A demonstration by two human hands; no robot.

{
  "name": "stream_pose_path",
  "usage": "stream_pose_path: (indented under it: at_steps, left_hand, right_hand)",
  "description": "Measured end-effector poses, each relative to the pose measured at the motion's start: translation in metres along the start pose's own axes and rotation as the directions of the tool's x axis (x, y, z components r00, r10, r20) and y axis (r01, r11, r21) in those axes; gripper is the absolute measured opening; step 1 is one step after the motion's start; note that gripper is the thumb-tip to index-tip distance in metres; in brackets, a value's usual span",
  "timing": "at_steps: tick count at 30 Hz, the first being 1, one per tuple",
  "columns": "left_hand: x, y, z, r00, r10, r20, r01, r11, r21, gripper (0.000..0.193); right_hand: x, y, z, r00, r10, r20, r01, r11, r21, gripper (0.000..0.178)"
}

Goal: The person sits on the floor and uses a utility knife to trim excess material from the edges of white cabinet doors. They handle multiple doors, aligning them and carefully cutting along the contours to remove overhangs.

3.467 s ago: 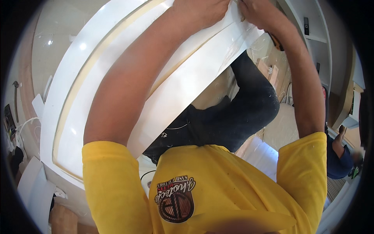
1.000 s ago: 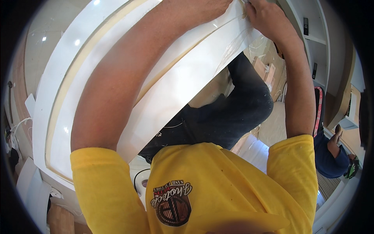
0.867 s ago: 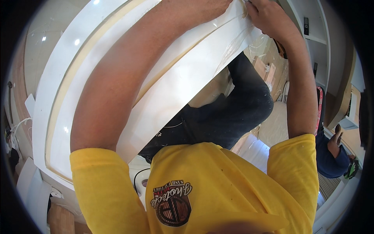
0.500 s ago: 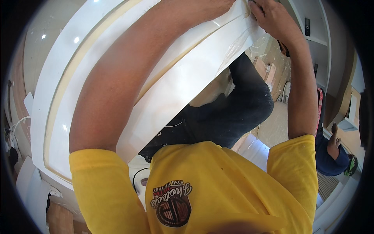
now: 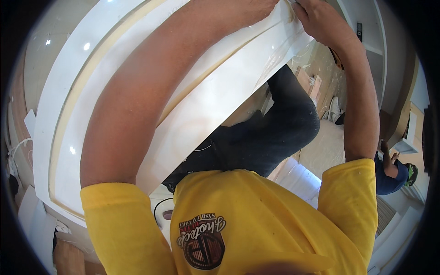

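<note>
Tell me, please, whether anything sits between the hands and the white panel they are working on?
Nothing visible does. The left hand and right hand both rest directly on the white panel near its top edge; the fingertips run out of view.

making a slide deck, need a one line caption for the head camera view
Both hands, left hand and right hand, raised together at the top edge of a curved glossy white panel, pinching its thin film.

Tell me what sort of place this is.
Probably a room under fit-out or renovation. Both hands, left hand and right hand, work on a glossy white curved panel, loose wooden offcuts litter the floor, and bare white wall shelves stand beyond.
</note>
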State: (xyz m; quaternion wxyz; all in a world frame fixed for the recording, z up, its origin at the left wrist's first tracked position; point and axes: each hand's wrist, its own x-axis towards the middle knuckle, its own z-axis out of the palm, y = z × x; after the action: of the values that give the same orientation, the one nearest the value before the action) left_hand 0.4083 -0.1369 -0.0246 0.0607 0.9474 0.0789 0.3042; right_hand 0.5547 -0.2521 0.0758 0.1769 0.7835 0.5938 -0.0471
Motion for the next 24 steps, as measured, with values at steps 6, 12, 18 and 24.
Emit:
stream_pose_path:
  at_steps: [6, 12, 18, 24]
  left_hand:
    - [0.0, 0.001, 0.0, 1.0, 0.0, 0.025, 0.0, 1.0, -0.001, 0.023]
    - [-0.002, 0.002, 0.003, 1.0, 0.008, -0.007, -0.009, 0.999, -0.033, 0.025]
    - [-0.004, 0.001, 0.004, 1.0, -0.018, -0.008, 0.017, 0.995, -0.094, 0.027]
    - [-0.002, 0.002, 0.004, 0.999, -0.014, 0.046, 0.016, 0.999, -0.041, 0.026]
  right_hand:
    - [0.004, -0.007, -0.009, 0.992, 0.048, 0.115, -0.043, 0.998, -0.042, 0.031]
    - [0.001, -0.007, -0.002, 1.0, -0.013, 0.021, 0.013, 1.0, -0.018, 0.031]
    - [-0.015, -0.007, -0.007, 0.992, 0.017, -0.125, -0.002, 0.993, 0.117, 0.03]
    - [-0.026, -0.015, -0.035, 0.962, 0.26, 0.079, -0.272, 0.923, 0.273, 0.031]
